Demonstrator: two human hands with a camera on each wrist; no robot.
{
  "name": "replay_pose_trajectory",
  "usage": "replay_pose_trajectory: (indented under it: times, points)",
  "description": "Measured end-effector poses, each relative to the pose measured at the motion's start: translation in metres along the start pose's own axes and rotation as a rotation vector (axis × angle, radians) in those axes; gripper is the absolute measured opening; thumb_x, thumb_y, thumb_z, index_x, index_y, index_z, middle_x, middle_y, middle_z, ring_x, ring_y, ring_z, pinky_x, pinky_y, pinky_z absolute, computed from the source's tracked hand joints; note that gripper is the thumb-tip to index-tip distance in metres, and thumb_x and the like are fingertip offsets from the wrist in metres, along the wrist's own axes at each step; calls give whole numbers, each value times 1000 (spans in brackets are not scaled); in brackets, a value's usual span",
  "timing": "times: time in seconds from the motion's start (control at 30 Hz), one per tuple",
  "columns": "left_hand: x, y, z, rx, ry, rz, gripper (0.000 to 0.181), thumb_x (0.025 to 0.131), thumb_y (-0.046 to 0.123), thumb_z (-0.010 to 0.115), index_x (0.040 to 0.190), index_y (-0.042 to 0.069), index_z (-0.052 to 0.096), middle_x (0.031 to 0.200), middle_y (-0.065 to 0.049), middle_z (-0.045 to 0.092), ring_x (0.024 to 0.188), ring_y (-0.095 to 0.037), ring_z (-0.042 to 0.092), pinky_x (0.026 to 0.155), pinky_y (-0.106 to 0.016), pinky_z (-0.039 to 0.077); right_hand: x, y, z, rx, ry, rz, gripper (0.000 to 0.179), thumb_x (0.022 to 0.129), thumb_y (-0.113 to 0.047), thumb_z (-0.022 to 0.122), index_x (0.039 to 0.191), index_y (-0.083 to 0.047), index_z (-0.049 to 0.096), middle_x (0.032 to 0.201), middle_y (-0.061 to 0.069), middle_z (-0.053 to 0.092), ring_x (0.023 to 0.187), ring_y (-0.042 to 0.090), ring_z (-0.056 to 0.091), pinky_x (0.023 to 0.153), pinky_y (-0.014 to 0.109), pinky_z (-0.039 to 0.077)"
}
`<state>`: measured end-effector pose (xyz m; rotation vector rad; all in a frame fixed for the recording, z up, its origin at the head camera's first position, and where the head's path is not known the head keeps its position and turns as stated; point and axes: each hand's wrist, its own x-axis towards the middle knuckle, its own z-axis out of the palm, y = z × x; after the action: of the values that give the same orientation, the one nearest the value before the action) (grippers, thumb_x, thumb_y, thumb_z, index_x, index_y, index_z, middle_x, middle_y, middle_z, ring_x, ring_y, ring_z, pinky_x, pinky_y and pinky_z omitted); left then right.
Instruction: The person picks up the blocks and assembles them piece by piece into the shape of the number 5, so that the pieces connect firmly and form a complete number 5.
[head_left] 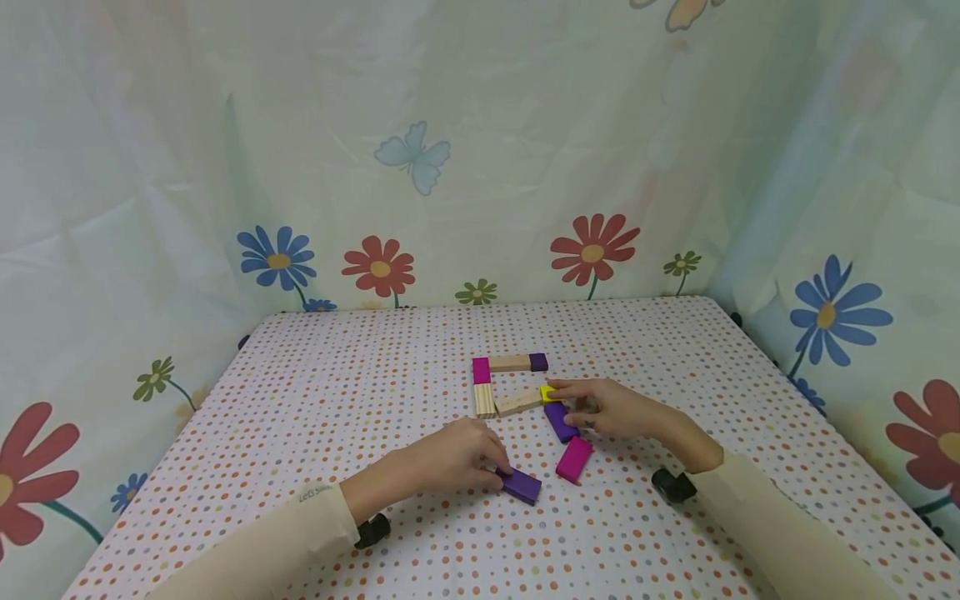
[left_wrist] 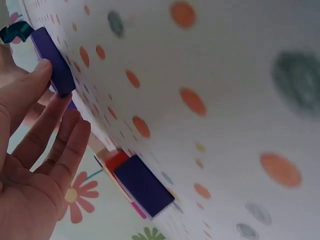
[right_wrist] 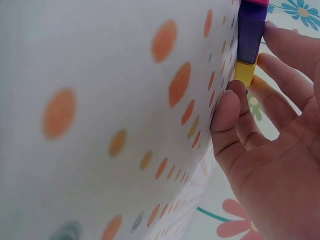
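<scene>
My left hand (head_left: 459,457) pinches one end of a purple wooden block (head_left: 522,487) with thumb and fingertips, low over the table. In the left wrist view, the thumb (left_wrist: 42,72) rests along that block's side. My right hand (head_left: 618,407) has its index finger lying across a small yellow block end (head_left: 547,393). Its thumb touches the side of a second purple block (head_left: 559,423), which joins the yellow one at an angle. A magenta block (head_left: 574,460) lies just below that purple block, corner to corner.
Beyond the hands, a plain wood block (head_left: 519,404), a light wood block (head_left: 484,402), a magenta block (head_left: 481,370), another wood block (head_left: 510,363) and a dark purple block (head_left: 538,362) form a bent line. The dotted tablecloth (head_left: 360,375) reaches a flowered curtain (head_left: 480,167).
</scene>
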<state>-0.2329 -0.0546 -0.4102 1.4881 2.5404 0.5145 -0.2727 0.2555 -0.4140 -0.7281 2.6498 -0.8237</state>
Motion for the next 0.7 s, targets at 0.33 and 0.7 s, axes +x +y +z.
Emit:
replay_pose_trajectory:
  times: [0.33, 0.7]
  points:
    - [4, 14, 7, 100, 34, 2, 23, 97, 30, 79, 116, 20, 84, 116, 5, 81, 112, -8, 70, 102, -21, 54, -1, 1, -1, -1, 1, -8, 45, 103, -15, 69, 147, -10, 64, 168, 20, 43, 110, 22, 58, 68, 22, 45]
    - [7, 23, 14, 102, 44, 4, 22, 98, 31, 77, 117, 21, 83, 116, 7, 80, 109, -4, 69, 95, -14, 54, -3, -5, -1, 9, 3, -9, 46, 103, -16, 70, 147, -8, 63, 167, 21, 43, 110, 19, 61, 71, 21, 47]
